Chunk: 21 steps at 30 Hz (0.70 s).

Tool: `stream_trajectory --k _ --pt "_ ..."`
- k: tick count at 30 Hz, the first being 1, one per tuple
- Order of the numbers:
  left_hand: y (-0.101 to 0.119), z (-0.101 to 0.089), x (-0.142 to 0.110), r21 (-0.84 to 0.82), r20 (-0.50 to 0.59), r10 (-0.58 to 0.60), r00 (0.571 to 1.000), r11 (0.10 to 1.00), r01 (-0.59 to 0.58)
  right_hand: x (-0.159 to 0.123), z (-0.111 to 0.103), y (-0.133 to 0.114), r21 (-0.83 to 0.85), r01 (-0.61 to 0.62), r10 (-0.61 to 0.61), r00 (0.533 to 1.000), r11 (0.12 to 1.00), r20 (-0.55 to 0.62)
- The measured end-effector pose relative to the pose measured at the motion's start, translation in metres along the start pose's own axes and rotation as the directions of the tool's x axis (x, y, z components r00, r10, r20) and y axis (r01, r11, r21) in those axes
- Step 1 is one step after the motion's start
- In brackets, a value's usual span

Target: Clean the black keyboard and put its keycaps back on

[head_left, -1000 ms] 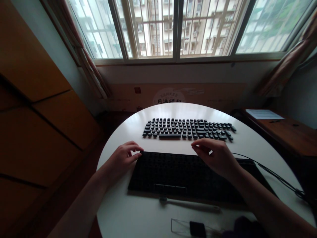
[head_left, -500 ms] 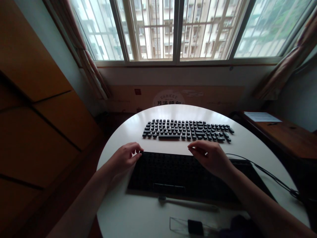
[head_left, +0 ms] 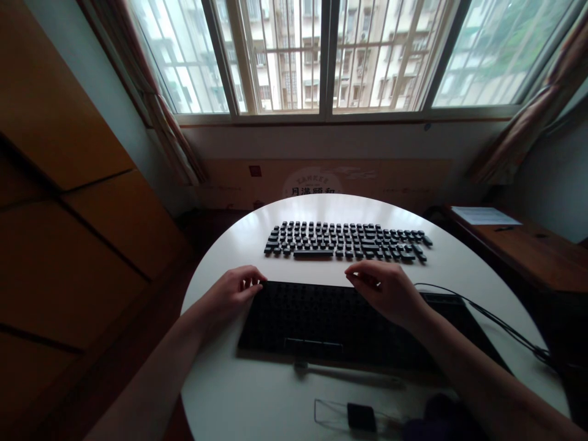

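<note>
A black keyboard base point(head_left: 303, 312) without its caps lies near the front of the white round table. My left hand point(head_left: 239, 288) is at its far left corner, thumb and fingertips closed on that corner. Over the base's far edge, right of the middle, is my right hand point(head_left: 386, 288). Its thumb and forefinger are pinched together; whatever they may hold is too small to make out. Beyond both hands, black keycaps point(head_left: 349, 239) stand in rows in keyboard order, with one long spacebar cap point(head_left: 313, 253) in the front row.
A slim pale tool with a dark head point(head_left: 301, 367) lies before the base. Nearer me are a wire keycap puller point(head_left: 316, 411) and a small black block point(head_left: 361, 418). A black cable point(head_left: 496, 321) runs along the right. A wooden side table point(head_left: 528, 257) holds paper.
Both hands keep nearly the same pose. The right hand and the keyboard base have shifted very slightly in view; the keycap rows look the same.
</note>
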<state>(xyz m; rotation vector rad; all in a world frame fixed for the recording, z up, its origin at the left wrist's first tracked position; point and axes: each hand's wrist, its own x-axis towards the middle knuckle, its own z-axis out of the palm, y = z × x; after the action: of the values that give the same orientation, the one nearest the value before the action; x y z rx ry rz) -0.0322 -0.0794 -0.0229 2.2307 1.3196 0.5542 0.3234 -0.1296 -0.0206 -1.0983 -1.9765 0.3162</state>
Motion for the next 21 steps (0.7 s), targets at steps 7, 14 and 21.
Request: stream_trajectory --k 7,14,21 --pt "-0.013 0.004 0.004 -0.095 -0.085 -0.054 0.995 0.994 0.046 0.0 -0.001 0.004 -0.005 -0.013 0.013 1.0 1.0 0.013" --pt "-0.014 0.004 0.012 -0.041 0.015 -0.089 0.996 0.995 0.089 0.0 0.002 0.008 -0.021 -0.008 0.008 1.0 1.0 0.029" --pt "-0.008 -0.013 0.034 -0.052 0.269 -0.149 0.951 0.984 0.169 0.0 0.013 0.012 -0.062 0.0 0.0 1.0 0.998 0.012"
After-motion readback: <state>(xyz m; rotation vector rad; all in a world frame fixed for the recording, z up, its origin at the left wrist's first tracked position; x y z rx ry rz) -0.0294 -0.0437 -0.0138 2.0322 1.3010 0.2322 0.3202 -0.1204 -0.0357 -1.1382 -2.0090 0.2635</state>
